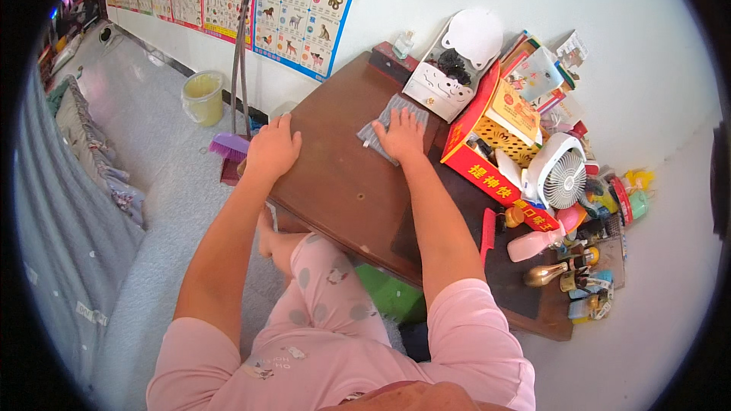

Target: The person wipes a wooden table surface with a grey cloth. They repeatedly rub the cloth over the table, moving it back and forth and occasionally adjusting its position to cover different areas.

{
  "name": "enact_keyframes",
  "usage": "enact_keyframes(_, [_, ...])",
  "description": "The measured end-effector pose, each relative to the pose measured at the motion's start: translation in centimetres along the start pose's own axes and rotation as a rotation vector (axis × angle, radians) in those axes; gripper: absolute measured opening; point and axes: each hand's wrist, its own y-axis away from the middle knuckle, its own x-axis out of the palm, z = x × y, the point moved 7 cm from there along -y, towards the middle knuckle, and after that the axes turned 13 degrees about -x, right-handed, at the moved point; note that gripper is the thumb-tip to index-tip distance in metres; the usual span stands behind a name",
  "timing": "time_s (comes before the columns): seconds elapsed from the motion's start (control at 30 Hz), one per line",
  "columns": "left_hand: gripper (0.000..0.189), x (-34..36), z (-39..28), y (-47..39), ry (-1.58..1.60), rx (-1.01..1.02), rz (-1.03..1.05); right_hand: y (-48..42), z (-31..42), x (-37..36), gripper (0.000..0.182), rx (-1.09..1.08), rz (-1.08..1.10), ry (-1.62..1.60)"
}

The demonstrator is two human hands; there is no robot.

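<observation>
A grey striped cloth (374,136) lies on the brown wooden desk (337,165), close to a white organizer box with a bear-shaped lid. My right hand (403,136) rests flat on this cloth, fingers spread over it; whether any fabric is gripped does not show. At the desk's left edge is my left hand (274,147), palm down, its thumb apart from the fingers and nothing seen in it.
The white organizer box (437,88), a red carton (485,180), a white fan (562,174) and several bottles crowd the desk's wall side. A purple broom (229,145) and a yellow bin (204,100) stand on the floor at left.
</observation>
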Motion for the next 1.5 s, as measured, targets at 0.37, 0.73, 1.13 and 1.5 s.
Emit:
enact_keyframes(0.37, [0.053, 0.3, 0.5, -0.3, 0.013, 0.042, -0.038, 14.9, 11.2, -6.9, 0.074, -0.974, 0.198, -0.081])
enact_keyframes(0.73, [0.053, 0.4, 0.3, -0.1, -0.03, 0.06, -0.076, 13.4, 10.4, -2.7, 0.068, -0.427, 0.028, -0.12])
enact_keyframes(1.13, [0.052, 0.3, 0.1, 0.3, -0.04, 0.076, -0.095, -2.4, 0.4, -0.2, 0.064, -0.525, -0.001, -0.122])
enact_keyframes(1.5, [0.051, -0.4, -0.2, 0.3, 0.008, 0.05, -0.068, -6.4, -0.1, 1.0, 0.069, -0.265, -0.029, -0.058])
